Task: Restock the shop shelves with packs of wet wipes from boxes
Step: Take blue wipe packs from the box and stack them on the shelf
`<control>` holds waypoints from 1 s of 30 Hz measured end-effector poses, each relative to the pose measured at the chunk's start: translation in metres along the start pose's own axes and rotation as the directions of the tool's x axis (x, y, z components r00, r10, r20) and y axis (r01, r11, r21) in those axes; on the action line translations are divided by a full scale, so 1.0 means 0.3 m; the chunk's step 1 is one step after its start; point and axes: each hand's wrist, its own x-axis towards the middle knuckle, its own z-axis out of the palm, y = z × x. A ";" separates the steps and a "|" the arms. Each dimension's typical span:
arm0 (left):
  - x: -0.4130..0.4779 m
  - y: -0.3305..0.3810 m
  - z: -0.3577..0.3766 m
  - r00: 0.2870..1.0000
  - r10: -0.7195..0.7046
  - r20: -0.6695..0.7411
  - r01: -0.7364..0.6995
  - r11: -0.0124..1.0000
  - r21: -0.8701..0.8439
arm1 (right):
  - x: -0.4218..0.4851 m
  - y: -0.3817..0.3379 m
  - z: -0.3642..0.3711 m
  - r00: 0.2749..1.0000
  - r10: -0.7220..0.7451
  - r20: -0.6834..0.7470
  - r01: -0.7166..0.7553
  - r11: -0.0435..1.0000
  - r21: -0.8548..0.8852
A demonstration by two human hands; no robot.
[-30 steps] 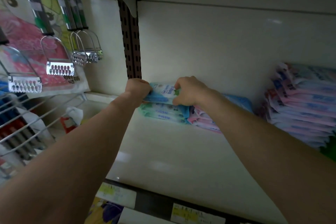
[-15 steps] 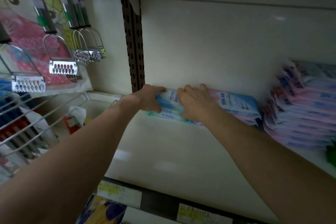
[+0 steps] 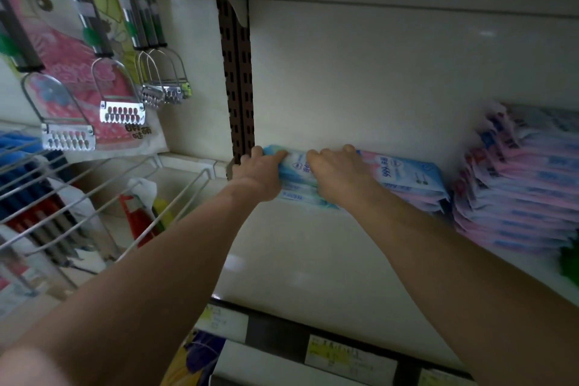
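Two bare forearms run up from the bottom corners of my view toward the back of a pale shelf (image 3: 313,260). Nearest me, three price labels (image 3: 351,355) sit along its dark front edge, the print too blurred to read. The shelf surface is cream and glossy, with faint light spots.

Back left corner: one low stack of blue packs (image 3: 294,177) lies flat against the back panel (image 3: 391,72). I count three layers as far as I can tell. The left hand (image 3: 255,174) grips the stack's left end, its fingers curled over the top pack, right beside the brown slotted upright (image 3: 239,88). The right hand (image 3: 340,180) grips the right end, fingers bent over the top edge and palm covering the front.

Just right of it is a second low pile (image 3: 410,178), the join hidden by the right hand. Its top pack is blue and pink, marked 999, with pink ones beneath; number unclear. Further right stands one tall leaning pile (image 3: 526,188) of pink and blue packs, too blurred to count.

Left bay: one wire basket (image 3: 94,194) holding goods. Above it I count five metal-headed tools (image 3: 122,111) hanging in front of a pink printed bag (image 3: 62,50). The shop light is dim.
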 end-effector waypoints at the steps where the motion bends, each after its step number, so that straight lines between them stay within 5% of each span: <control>1: -0.010 0.009 -0.004 1.000 -0.014 -0.003 0.014 0.999 0.043 | -0.006 0.000 -0.006 1.000 0.001 0.006 -0.001 1.000 0.005; 5: -0.059 0.059 -0.028 0.991 -0.065 -0.116 0.070 0.997 0.038 | -0.042 0.005 -0.036 1.000 -0.007 -0.022 0.008 0.998 0.068; 9: -0.155 0.128 -0.033 0.942 -0.154 -0.297 0.086 0.969 -0.230 | -0.130 0.007 -0.071 0.996 0.071 -0.061 -0.050 0.953 0.298; 14: -0.321 0.202 0.012 0.920 -0.320 -0.225 0.103 0.752 -0.651 | -0.280 0.003 -0.069 0.991 0.127 0.049 -0.133 0.836 0.532; 20: -0.525 0.291 0.083 0.929 -0.326 -0.175 0.078 0.636 -0.768 | -0.510 -0.023 -0.017 0.973 0.202 0.108 -0.221 0.704 0.675; 30: -0.735 0.399 0.098 0.990 -0.130 -0.049 0.023 0.506 -0.862 | -0.840 -0.071 0.002 0.875 0.438 0.208 -0.450 0.573 0.685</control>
